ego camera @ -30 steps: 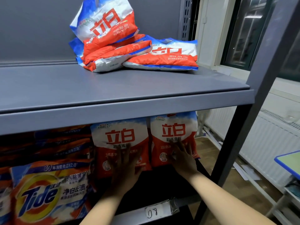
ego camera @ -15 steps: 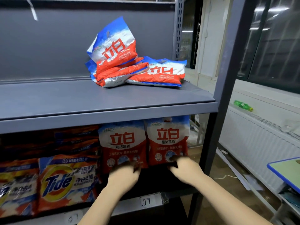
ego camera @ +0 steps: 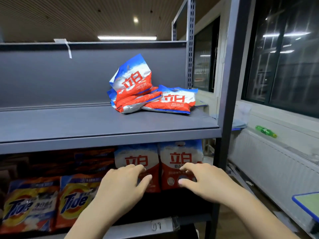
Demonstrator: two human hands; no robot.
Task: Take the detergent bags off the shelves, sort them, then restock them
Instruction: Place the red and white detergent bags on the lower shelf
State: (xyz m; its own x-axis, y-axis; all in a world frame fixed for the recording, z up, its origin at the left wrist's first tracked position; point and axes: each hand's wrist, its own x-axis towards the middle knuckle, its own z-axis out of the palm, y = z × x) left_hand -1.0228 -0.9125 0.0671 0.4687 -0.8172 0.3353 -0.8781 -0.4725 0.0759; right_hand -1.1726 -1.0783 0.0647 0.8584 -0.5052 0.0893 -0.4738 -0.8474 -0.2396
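Two red, white and blue detergent bags stand upright side by side on the lower shelf, a left bag (ego camera: 136, 156) and a right bag (ego camera: 181, 154). My left hand (ego camera: 124, 185) hovers in front of the left one, fingers spread and empty. In front of the right bag my right hand (ego camera: 202, 181) is held the same way, holding nothing. Whether the fingertips touch the bags I cannot tell. A loose pile of the same bags (ego camera: 151, 94) lies on the upper shelf (ego camera: 103, 135). Orange Tide bags (ego camera: 77, 200) stand at the lower left.
A grey upright post (ego camera: 227, 83) frames the shelf's right side. A label reading 08 (ego camera: 157, 226) sits on the lower shelf edge. To the right run a white radiator (ego camera: 269, 163), a green bottle (ego camera: 265, 131) on the sill and a blue-edged table corner (ego camera: 307, 204).
Both hands have drawn back off the two upright bags toward me and lifted, fingers now spread. My view has tilted upward, showing the ceiling.
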